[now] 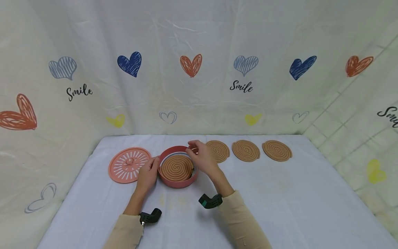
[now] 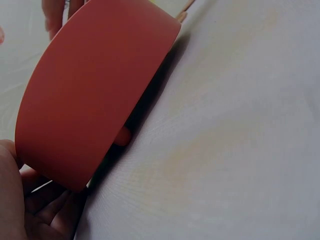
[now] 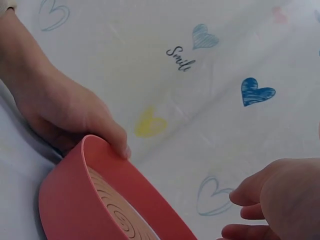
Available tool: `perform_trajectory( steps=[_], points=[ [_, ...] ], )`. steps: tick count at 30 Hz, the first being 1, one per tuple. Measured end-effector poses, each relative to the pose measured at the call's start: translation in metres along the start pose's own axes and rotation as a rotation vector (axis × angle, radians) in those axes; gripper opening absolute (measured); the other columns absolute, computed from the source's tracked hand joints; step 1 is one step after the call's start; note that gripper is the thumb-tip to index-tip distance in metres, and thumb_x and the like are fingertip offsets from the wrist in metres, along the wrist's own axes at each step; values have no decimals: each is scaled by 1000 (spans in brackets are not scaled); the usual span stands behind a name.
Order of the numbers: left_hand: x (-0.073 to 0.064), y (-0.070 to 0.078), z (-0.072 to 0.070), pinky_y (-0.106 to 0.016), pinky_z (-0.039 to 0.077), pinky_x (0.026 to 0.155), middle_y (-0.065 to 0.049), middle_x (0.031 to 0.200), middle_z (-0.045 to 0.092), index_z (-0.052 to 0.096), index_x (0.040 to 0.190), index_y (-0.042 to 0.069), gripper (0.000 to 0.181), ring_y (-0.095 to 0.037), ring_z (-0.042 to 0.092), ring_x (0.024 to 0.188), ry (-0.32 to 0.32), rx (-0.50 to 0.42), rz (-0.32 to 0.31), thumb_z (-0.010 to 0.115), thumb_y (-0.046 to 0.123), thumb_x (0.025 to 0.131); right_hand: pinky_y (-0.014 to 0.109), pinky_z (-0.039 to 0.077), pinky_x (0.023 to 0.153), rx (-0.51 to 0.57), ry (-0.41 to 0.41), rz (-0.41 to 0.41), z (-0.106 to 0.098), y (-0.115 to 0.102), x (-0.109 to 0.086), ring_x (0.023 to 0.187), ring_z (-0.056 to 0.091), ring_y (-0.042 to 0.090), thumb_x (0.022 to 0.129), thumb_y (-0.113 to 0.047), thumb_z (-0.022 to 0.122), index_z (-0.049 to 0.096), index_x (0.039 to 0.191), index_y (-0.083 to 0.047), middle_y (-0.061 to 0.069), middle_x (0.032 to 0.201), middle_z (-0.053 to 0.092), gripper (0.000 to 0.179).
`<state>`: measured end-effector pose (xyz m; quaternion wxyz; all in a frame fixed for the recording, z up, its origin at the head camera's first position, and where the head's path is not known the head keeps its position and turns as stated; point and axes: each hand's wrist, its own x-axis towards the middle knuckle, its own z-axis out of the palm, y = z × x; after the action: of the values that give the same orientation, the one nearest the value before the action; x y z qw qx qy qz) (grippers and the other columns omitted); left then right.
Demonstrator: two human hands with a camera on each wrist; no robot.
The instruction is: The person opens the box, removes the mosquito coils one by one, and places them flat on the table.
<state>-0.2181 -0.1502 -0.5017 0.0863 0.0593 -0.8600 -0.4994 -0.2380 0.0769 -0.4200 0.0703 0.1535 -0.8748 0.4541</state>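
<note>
A round red holder (image 1: 178,184) stands on the table with a brown mosquito coil (image 1: 177,168) lying flat inside it. My left hand (image 1: 147,175) grips the holder's left side, its thumb at the rim; the left wrist view shows fingers bent under the lower edge of the red wall (image 2: 95,95). My right hand (image 1: 202,157) hovers by the holder's right rim, fingers loosely bent and nothing in them. In the right wrist view this hand (image 3: 282,200) is apart from the holder (image 3: 65,200).
Left of the holder lies a slotted coral lid (image 1: 119,175) with a small knob. Along the back right lie three more coils, the nearest coil (image 1: 220,152) partly behind my right hand, then a middle coil (image 1: 245,150) and a far coil (image 1: 277,150). A heart-patterned curtain (image 1: 211,103) hangs behind.
</note>
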Motion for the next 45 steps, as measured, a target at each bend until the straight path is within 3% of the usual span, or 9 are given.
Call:
perform_trajectory(
  steps=[16,23,28,37,41,45],
  points=[
    [-2,1,-1,-52,43,113,-14,136,64,61,136,11,54,-30,56,134,-2,-9,-9,40,49,106,39,59,87,-96,-70,-3,10,3,-2,101,67,25,98,-21,62,60,132,-2,13,113,70,38],
    [-3,1,-2,-53,43,112,-14,137,64,61,137,11,55,-30,56,133,-6,-10,-11,39,50,105,41,59,89,-115,-107,12,11,0,-2,106,66,32,99,-20,61,59,133,-1,17,117,69,40],
    [-3,0,-2,-53,42,113,-14,137,63,61,137,11,54,-30,55,134,-2,-12,-7,39,49,106,40,59,88,-153,-147,8,14,-2,-2,104,65,28,99,-20,61,58,134,1,19,122,67,41],
    [-2,-1,0,-53,42,113,-15,136,64,61,137,10,53,-30,56,132,-1,-3,1,39,48,106,27,50,68,-247,-179,6,22,1,-3,83,55,17,99,-21,61,59,133,-1,16,119,67,40],
    [-1,-2,1,-52,43,112,-14,135,65,61,136,10,52,-30,57,132,3,1,-1,40,47,106,32,55,77,-261,-183,15,24,1,-4,92,59,19,99,-22,61,59,134,-1,17,124,65,41],
    [0,-2,1,-52,44,112,-14,135,65,62,135,10,50,-30,57,132,10,3,7,41,45,106,42,55,96,-299,-196,7,27,0,-6,115,62,27,98,-21,62,57,135,0,18,130,63,42]
  ],
)
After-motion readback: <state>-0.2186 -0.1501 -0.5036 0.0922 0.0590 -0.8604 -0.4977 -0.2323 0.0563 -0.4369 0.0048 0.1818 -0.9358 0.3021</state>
